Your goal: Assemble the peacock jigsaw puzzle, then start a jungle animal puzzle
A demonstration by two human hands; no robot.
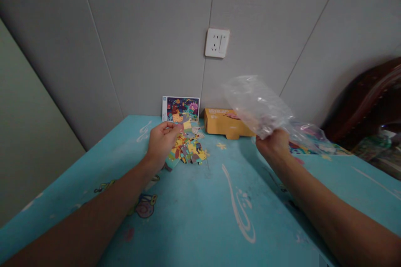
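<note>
My left hand (162, 141) hovers over a heap of colourful puzzle pieces (189, 148) on the blue table (200, 212). Its fingers are curled and pinch a small piece. My right hand (272, 143) is raised above the table and grips a crumpled clear plastic bag (257, 106), which sticks up and to the left of the fist. A picture card (181, 109) leans against the wall behind the heap. A yellow cardboard box (225, 124) lies to its right.
A white wall socket (217, 43) is on the grey panel wall above the box. More clear plastic and colourful sheets (308, 142) lie at the right. A dark wooden furniture piece (366, 104) stands at the far right edge.
</note>
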